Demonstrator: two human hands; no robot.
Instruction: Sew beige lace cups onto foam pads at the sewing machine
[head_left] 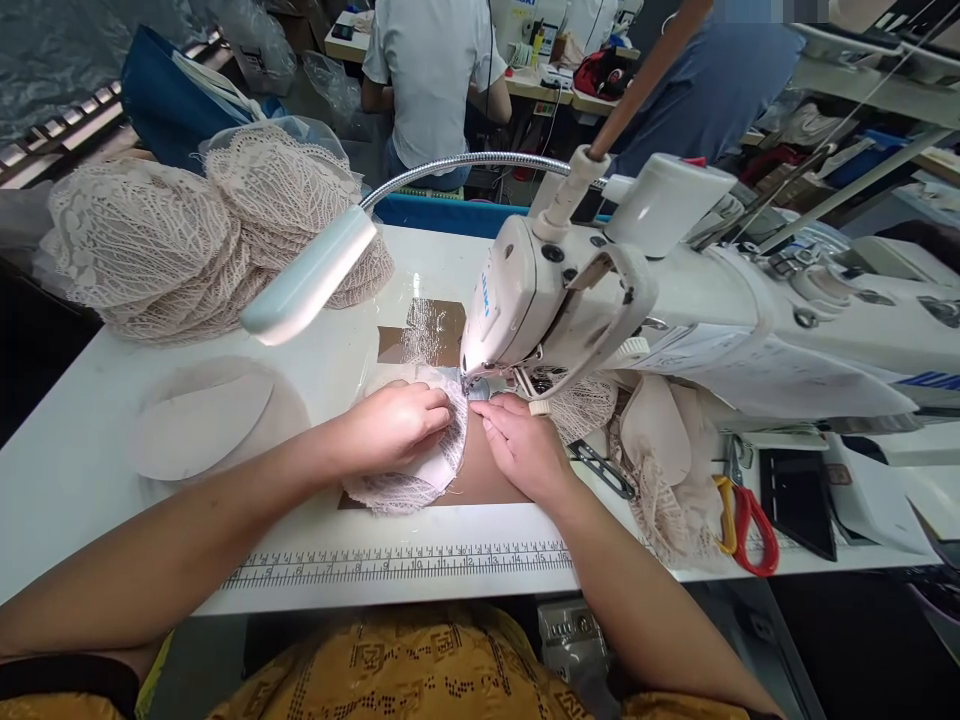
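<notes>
A lace-covered fabric cup piece (405, 492) lies under the needle area of a white sewing machine (499, 290). My left hand (397, 425) rests on that piece with its fingers curled together, gripping the lace near the machine's presser foot (466, 382). On the other side, my right hand (529, 450) lies flat on the brown plate (487, 480), index finger and thumb stretched out. Its fingertips reach close to the foot and the edge of the lace piece. What lies under the right palm is hidden.
Stacked lace cups (150, 240) stand at the back left, near a lamp head (311, 275). Pale cup pieces (206, 425) lie left. On the right are lace scraps (667, 500), red-handled scissors (754, 530) and a dark phone-like slab (796, 500). A printed ruler (405, 565) runs along the front.
</notes>
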